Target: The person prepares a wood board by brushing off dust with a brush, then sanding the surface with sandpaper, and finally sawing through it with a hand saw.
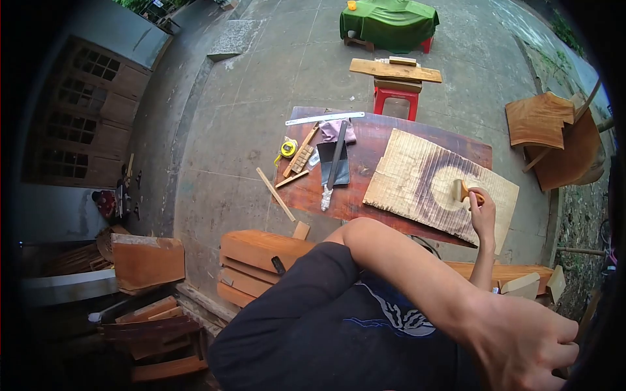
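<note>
My right hand (481, 214) grips the orange-brown handle of a flat brush (463, 191). The brush's head is over a pale round patch on a wide, ridged wooden board (404, 166), and a dark, scorched-looking ring surrounds that patch. The board lies tilted across a reddish-brown wooden tabletop (385, 140), its near corner past the edge. My left arm crosses in front of my body. At the lower right, close to the camera, my left hand (531, 342) is closed with curled fingers; whatever may be inside is hidden.
On the tabletop lie a metal ruler (326, 118), a yellow tape measure (287, 148), a long dark file (337, 156), a purple cloth (332, 130) and wood strips. Beyond stand a red stool (396, 98) carrying planks and a green-covered table (391, 23). Stacked timber (261, 251) sits nearby.
</note>
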{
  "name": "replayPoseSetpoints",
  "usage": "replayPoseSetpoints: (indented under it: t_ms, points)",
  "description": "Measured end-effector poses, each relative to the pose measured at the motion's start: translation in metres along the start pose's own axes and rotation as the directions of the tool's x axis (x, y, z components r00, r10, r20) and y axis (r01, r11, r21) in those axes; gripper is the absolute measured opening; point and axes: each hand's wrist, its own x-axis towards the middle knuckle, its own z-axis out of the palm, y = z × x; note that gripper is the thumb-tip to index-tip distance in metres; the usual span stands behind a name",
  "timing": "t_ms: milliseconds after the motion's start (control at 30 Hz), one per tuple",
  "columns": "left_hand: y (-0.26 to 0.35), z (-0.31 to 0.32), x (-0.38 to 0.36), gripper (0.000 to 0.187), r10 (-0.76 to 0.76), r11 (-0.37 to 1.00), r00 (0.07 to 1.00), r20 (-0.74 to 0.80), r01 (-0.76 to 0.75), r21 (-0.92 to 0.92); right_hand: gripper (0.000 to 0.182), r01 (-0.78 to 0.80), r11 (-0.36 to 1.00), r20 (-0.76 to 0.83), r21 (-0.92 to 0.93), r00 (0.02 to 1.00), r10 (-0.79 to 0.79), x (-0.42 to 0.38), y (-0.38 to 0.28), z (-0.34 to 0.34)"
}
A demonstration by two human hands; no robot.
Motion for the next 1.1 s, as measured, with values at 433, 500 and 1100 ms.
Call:
replayPoseSetpoints:
  t_ms: [433, 500, 1100]
  points:
    - [-0.022, 0.003, -0.045, 0.04, -0.021, 0.998, 0.987, 0.161, 0.011, 0.062, 0.025, -0.168, 0.974, 0.058, 0.151, 0.985, 0.161, 0.044, 0.056, -0.042]
    - [-0.024, -0.026, -0.057, 0.042, -0.252, 0.964, 0.922, 0.294, 0.264, -0.003, 0.024, -0.233, 0.96, 0.168, 0.153, 0.964, 0.207, 0.048, 0.045, -0.056]
    - [-0.01, -0.329, -0.352, 0.105, -0.927, 0.271, -0.264, 0.268, 0.025, 0.962, 0.033, -0.356, 0.897, -0.111, -0.261, 0.934, 0.339, 0.053, 0.034, -0.007]
